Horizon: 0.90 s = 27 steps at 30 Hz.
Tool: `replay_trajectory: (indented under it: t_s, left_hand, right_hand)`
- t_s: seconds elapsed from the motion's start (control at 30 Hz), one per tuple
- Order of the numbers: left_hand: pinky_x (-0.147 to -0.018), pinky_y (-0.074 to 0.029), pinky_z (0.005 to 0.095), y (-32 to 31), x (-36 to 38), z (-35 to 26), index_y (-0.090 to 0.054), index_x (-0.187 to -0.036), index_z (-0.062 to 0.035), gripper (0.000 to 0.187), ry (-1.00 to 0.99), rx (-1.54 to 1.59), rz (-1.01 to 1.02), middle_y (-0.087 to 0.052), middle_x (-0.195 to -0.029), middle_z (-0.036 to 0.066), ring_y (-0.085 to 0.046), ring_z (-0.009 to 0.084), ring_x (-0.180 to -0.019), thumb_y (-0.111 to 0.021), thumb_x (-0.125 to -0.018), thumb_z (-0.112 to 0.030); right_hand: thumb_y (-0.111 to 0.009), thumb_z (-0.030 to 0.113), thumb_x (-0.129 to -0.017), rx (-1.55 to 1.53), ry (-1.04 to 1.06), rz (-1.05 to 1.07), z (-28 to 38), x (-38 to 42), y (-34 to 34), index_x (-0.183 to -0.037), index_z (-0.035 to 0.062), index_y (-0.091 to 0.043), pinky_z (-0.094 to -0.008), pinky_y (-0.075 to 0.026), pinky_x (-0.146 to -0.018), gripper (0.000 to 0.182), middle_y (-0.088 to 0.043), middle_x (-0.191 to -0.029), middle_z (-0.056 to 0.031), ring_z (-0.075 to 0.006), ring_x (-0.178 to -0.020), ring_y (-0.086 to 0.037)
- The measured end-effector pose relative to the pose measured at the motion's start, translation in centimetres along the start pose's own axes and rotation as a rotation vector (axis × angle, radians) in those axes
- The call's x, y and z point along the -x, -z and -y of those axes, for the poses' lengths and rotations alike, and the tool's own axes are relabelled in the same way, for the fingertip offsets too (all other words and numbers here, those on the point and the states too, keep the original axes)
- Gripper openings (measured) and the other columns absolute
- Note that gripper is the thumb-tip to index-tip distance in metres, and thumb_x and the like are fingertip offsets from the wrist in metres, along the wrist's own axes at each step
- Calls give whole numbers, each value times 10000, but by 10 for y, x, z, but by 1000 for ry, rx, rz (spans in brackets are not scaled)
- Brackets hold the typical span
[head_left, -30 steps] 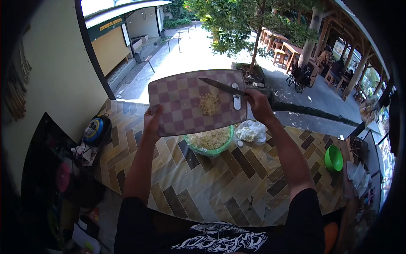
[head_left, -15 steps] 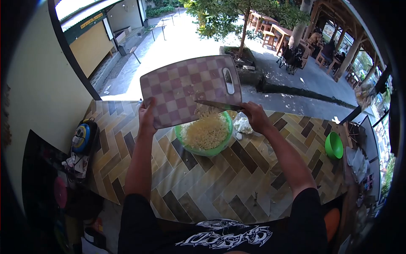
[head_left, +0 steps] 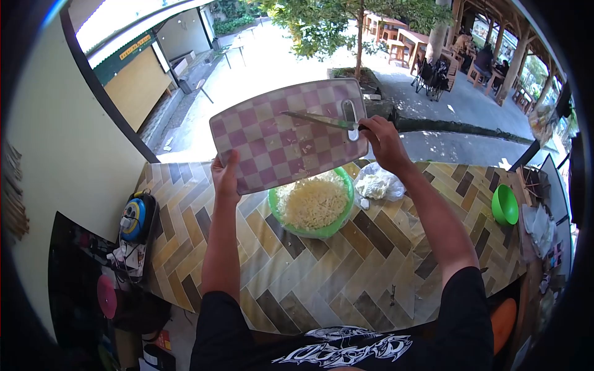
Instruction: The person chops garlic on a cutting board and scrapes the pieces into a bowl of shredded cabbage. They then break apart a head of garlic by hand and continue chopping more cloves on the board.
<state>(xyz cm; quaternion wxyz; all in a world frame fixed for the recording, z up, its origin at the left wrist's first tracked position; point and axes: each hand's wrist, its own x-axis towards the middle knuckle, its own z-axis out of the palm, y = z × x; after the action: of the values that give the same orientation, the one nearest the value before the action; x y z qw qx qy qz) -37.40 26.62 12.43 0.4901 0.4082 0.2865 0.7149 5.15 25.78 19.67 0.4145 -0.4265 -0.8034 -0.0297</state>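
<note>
My left hand [head_left: 226, 175] grips the lower left corner of a pink-and-white checkered cutting board [head_left: 266, 136], thumb on its face. The board is tilted up above a green bowl [head_left: 273, 213]. Small pale bits cling to its surface. My right hand [head_left: 385, 142] is closed around the handle of a knife [head_left: 318, 119], whose blade lies across the board's upper right part, pointing left. Pale chopped pieces [head_left: 315, 204] heap up in the bowl. Right of the bowl, a clear plastic bag with white contents [head_left: 377, 183] rests on the table.
The table [head_left: 346, 278] has a herringbone wood pattern. A small bright green bowl [head_left: 505, 204] stands at its right edge. On the left sits a dark item with a blue-and-yellow round front [head_left: 131, 219]. Beyond are a tree [head_left: 359, 43], wooden tables and seated people [head_left: 482, 59].
The falling pale pieces have dropped from the board into the bowl, leaving few bits behind. The knife has moved up the board, away from its lower edge. The camera view has shifted slightly.
</note>
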Motion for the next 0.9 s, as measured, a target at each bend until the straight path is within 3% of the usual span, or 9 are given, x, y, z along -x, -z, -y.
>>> replay_trajectory:
  t_s: [0.27,0.43,0.6,0.73,0.83,0.9]
  left_hand:
    - [-863,-593,338,-8,0,0,-738,-1229,-39,276,-7,-21,67,-775,-1137,48,-732,146,-980,-796,-1011,-197]
    - [-861,-594,339,-1,-6,7,-742,-1229,-45,269,-3,50,43,-778,-1144,39,-732,141,-987,-795,-1010,-191]
    - [-857,-594,332,2,-6,6,-741,-1235,-47,280,-38,32,42,-778,-1141,38,-736,144,-993,-801,-1004,-194]
    - [-857,-608,346,6,-6,6,-724,-1258,-49,299,-36,35,43,-772,-1163,48,-745,163,-999,-795,-1009,-198]
    - [-874,-627,370,15,-6,10,-693,-1309,-56,334,-22,40,73,-761,-1208,61,-754,192,-1027,-778,-1023,-205]
    - [-877,-631,376,14,-6,13,-689,-1311,-57,341,-21,57,74,-761,-1208,63,-757,199,-1031,-779,-1021,-212]
  right_hand:
    - [-650,112,-1018,217,126,-44,-9,-27,0,-1299,125,-687,-480,-473,-895,284,-696,-1022,-115,-362,-974,-669]
    - [-619,20,-961,202,89,276,-8,21,-16,-1279,153,-685,-482,-498,-892,351,-655,-1081,-111,-374,-1014,-614]
    - [-630,82,-994,142,231,308,-8,49,-18,-1274,147,-663,-463,-470,-933,290,-654,-1078,-108,-353,-1024,-622]
    - [-637,100,-1024,94,9,126,-16,36,-1,-1233,87,-659,-495,-441,-883,211,-660,-1071,-109,-361,-1023,-638]
    - [-664,72,-1004,58,-39,-171,-29,23,-2,-1226,64,-658,-498,-450,-804,223,-662,-978,-145,-397,-912,-648]
    - [-661,72,-1007,2,-110,-163,-32,25,-9,-1230,61,-655,-495,-453,-788,223,-662,-968,-156,-405,-884,-647]
